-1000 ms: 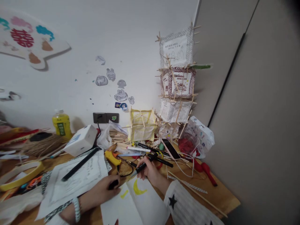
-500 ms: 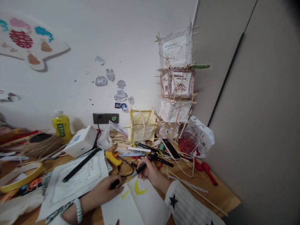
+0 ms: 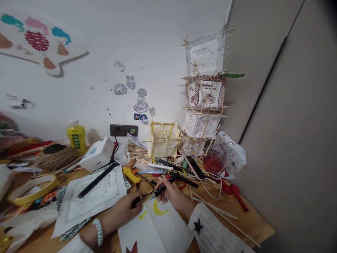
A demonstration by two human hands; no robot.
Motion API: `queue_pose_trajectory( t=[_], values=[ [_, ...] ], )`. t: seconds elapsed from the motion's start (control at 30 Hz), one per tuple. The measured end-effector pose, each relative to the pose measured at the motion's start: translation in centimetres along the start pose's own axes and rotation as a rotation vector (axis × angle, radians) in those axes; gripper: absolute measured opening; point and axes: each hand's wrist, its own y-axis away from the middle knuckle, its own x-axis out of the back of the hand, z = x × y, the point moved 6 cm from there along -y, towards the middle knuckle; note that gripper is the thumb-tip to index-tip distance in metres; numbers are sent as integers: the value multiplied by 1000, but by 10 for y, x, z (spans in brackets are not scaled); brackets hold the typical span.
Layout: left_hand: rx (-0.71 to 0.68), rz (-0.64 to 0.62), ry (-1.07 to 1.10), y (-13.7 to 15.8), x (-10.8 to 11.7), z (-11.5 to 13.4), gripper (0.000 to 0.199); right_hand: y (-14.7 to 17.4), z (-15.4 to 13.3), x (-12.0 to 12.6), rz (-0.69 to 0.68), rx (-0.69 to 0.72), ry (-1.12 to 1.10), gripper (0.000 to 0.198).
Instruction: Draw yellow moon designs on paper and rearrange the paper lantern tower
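A black brush pen (image 3: 166, 185) is gripped in my right hand (image 3: 171, 193), its pale tip slanting down to the left, close to the top edge of a folded white sheet (image 3: 155, 228). Whether the tip touches the paper I cannot tell. On the sheet are a yellow crescent (image 3: 159, 208), a smaller yellow stroke (image 3: 142, 215) and a dark red shape at the bottom. My left hand (image 3: 131, 207) rests at the sheet's upper left, fingers curled around a short black pen cap (image 3: 136, 201).
To the left lie a drawn sheet (image 3: 105, 196) with a black pen (image 3: 98, 179), and a yellow tape roll (image 3: 33, 189). Beyond my hands are a yellow glue gun (image 3: 131, 174), several pens and a phone (image 3: 195, 168). A stick-and-paper tower (image 3: 205, 95) stands at the back right.
The whole scene has shifted slightly to the right in view as the head turned left. Both hands keep their holds and stay nearly in place over the sheet.
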Motion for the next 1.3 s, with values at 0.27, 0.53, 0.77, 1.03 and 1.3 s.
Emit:
queue_pose_trajectory(
  t=[0.27, 0.53, 0.77, 1.03, 1.3],
  values=[
    [-15, 18, 56, 0, 0, 1, 8, 3, -9, -1, -25, 29, 55, 37],
    [-34, 40, 8, 0, 1, 3, 7, 9, -6, -11, -42, -87, 195, 32],
    [-31, 44, 17, 1, 0, 3, 5, 11, 4, -14, -10, -150, 290, 28],
    [-8, 9, -8, 4, 4, 11, 10, 11, 11, -8, -6, -141, 355, 26],
    [11, -5, -31, 3, 3, 9, 11, 12, 11, -8, -39, -97, 406, 19]
  ],
)
